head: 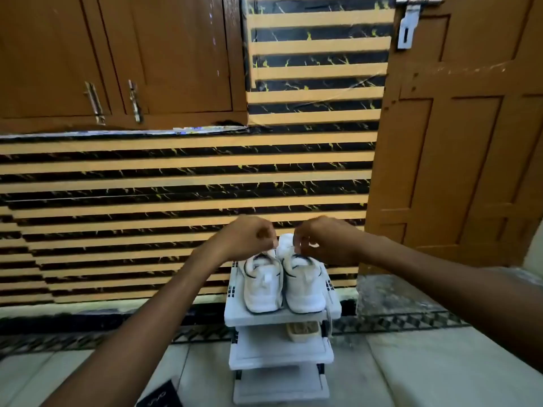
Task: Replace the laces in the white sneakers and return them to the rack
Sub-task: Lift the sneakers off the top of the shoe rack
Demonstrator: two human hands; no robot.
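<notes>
Forearms reach straight ahead; left hand [246, 239] and right hand [320, 242], fingers curled, each pinch the top of one of two white leather sneakers [263, 289], long axes pointing away, on white plastic tiered rack [280, 351].

Room fairly dim, light soft and even, no strong beam. Pair of white sneakers with dark trim [305, 292] brightest spot, details washed out. Left hand [249, 239] and right hand [320, 242] a bit blurry, fingers hard to tell apart. Dark shadow between shelves of small white plastic shoe rack [264, 317]. Wide lens bends black-and-tan striped wall [176, 183]; brown wooden door [458, 142] leans. Whole picture soft, grainy.
</notes>
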